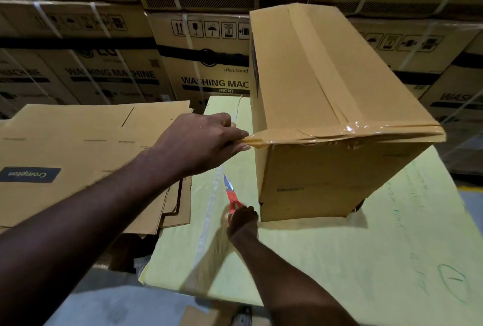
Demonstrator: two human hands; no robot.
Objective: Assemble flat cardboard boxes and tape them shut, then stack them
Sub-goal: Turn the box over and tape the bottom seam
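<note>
One box (326, 116): stands on the yellow table (339, 260), its top seam taped.
Flat cardboard stack (91, 142): lies just left of the box.
Your left hand (198, 137): thumb and fingers pinch the tape (264, 138) end at the box's near left corner.
Your right hand (243, 218): curled round the scissors (231, 195) (red handles, blades pointing away), low beside the box.
</note>
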